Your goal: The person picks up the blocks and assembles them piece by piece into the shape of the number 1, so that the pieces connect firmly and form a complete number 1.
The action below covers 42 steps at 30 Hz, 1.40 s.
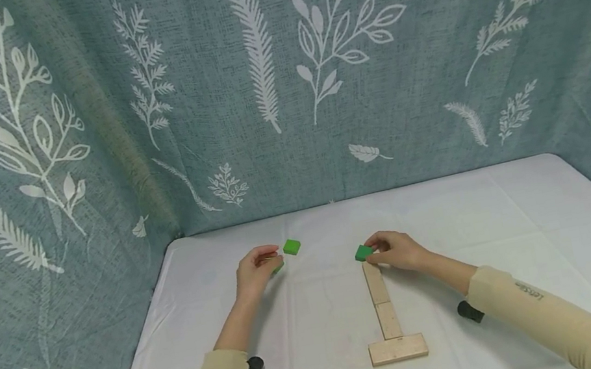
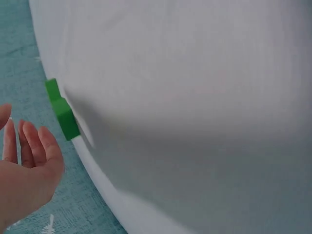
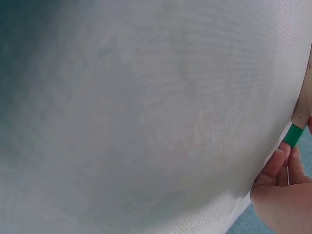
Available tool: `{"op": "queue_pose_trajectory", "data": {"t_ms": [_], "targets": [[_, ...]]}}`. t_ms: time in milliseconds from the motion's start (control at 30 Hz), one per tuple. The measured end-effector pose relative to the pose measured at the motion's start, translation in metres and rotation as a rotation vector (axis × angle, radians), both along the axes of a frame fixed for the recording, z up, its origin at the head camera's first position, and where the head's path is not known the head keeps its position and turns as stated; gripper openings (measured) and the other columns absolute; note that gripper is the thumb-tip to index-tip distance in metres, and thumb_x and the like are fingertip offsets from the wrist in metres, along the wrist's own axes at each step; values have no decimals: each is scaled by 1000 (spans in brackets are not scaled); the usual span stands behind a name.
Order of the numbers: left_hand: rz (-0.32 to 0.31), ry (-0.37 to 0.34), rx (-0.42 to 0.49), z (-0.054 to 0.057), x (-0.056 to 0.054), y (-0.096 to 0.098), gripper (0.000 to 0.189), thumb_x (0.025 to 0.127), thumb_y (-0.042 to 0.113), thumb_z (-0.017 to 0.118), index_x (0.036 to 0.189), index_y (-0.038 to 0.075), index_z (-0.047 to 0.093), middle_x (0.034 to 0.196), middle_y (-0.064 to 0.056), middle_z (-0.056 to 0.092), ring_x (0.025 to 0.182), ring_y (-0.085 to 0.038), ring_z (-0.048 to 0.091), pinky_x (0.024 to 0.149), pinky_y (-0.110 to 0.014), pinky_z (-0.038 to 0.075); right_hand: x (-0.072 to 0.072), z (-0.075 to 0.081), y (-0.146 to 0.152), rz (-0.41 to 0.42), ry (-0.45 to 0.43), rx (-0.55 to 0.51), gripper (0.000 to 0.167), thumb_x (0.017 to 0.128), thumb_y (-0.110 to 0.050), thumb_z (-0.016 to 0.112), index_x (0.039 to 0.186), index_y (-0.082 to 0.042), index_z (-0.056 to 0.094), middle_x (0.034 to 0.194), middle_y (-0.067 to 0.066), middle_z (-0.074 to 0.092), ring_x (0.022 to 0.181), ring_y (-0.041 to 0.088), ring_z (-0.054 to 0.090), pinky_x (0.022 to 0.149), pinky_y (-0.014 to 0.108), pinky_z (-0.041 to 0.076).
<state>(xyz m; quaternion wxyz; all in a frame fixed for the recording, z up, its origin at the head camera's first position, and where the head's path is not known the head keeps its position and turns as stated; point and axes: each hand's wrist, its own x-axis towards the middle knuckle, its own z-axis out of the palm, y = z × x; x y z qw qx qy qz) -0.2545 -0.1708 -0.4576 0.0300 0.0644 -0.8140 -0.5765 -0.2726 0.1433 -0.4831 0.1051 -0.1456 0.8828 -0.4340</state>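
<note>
At the far end of a row of wooden blocks (image 1: 381, 298), my right hand (image 1: 399, 250) pinches a dark green block (image 1: 363, 253) between thumb and fingers. The right wrist view shows that green block (image 3: 293, 135) against the end of a wooden block (image 3: 303, 105). My left hand (image 1: 255, 275) is by a lighter green block (image 1: 278, 268), which its fingers partly hide in the head view. Another light green block (image 1: 291, 247) lies just beyond. In the left wrist view the fingers of my left hand (image 2: 34, 165) are loosely bent, apart from the green block (image 2: 67, 119).
A wooden block (image 1: 398, 349) lies crosswise at the near end of the row, forming an upside-down T. White cloth covers the table (image 1: 319, 319). A blue-green leaf-patterned curtain (image 1: 302, 157) hangs behind and at both sides. Black devices (image 1: 469, 311) sit at the wrists.
</note>
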Motion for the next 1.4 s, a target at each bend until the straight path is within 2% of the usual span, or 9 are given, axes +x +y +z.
{"op": "queue_pose_trajectory", "data": {"t_ms": [233, 367, 567, 800, 1400], "targets": [[-27, 20, -160, -4, -6, -7, 36, 89, 11, 68, 122, -1, 61, 125, -21, 58, 115, -35, 52, 92, -46, 45, 1, 2, 0, 7, 8, 4, 37, 90, -21, 70, 120, -1, 63, 101, 6, 62, 87, 18, 53, 68, 30, 45], [-48, 11, -210, -7, -8, -10, 40, 88, 12, 68, 125, -3, 58, 130, -23, 53, 119, -38, 48, 95, -49, 43, 2, 4, 0, 11, 10, 1, 37, 90, -21, 69, 120, -1, 63, 101, 6, 62, 86, 18, 52, 68, 30, 45], [-68, -25, -281, -12, -11, -12, 44, 89, 13, 69, 127, -5, 55, 128, -25, 54, 119, -39, 51, 95, -48, 45, 1, 0, 0, 16, 13, -10, 36, 90, -21, 69, 119, -1, 63, 98, 5, 61, 83, 17, 51, 67, 30, 44], [-57, -50, -309, -15, -13, -13, 46, 88, 15, 71, 126, -5, 57, 121, -23, 58, 108, -33, 55, 88, -42, 48, 0, -2, 0, 11, -4, -14, 36, 90, -22, 69, 119, -2, 63, 98, 5, 60, 84, 17, 50, 67, 28, 44], [-69, -4, -369, -20, -14, -16, 43, 83, 7, 72, 122, -7, 60, 110, -21, 62, 98, -29, 56, 84, -40, 48, 0, -2, 0, 16, 1, -23, 36, 90, -21, 70, 118, 0, 64, 98, 6, 61, 83, 17, 51, 66, 30, 45]]}}
